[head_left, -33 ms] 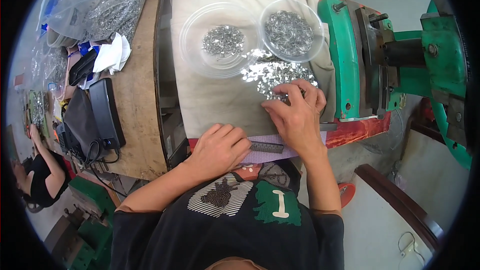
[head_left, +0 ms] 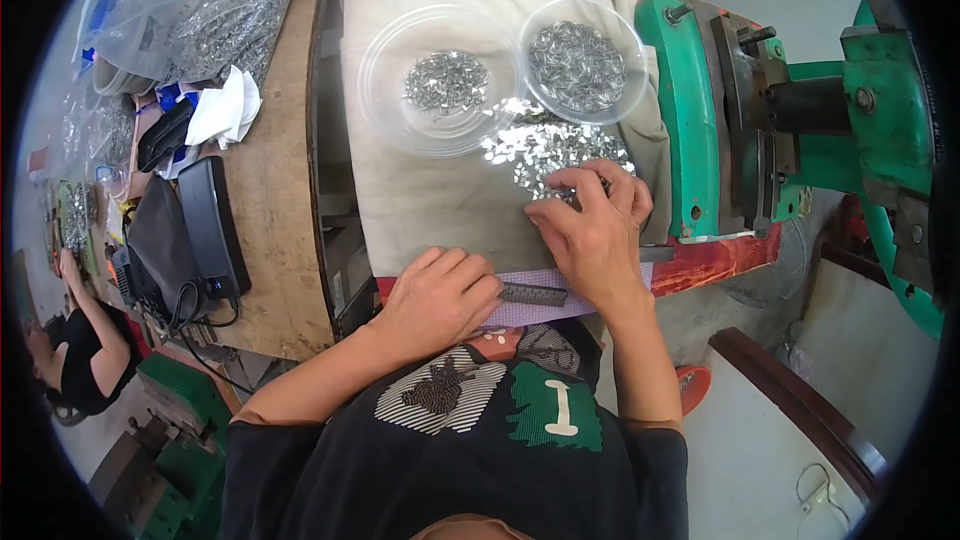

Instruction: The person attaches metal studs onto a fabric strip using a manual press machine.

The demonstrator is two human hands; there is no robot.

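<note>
My left hand point(head_left: 440, 295) is curled at the near edge of the cloth. Its fingers close on one end of a short dark ruler point(head_left: 535, 294), which points right over a lilac checked sheet point(head_left: 510, 314). My right hand point(head_left: 595, 230) reaches into a loose pile of small shiny flat metal pieces point(head_left: 560, 145). Its thumb and forefinger are bent but apart, with pieces beneath them; the other fingertips are partly hidden. Behind the pile stand a clear round tub point(head_left: 640, 40) of slim metal pieces and a wider clear tub point(head_left: 375, 105) holding small metal bits.
A beige cloth point(head_left: 430, 210) covers the work surface. To the right stands a green machine press point(head_left: 675, 120). On the left, a wooden bench point(head_left: 285, 190) carries a black case point(head_left: 212, 225), white tissue point(head_left: 228, 110) and bagged metal parts point(head_left: 235, 20). Another person point(head_left: 90, 340) works at far left.
</note>
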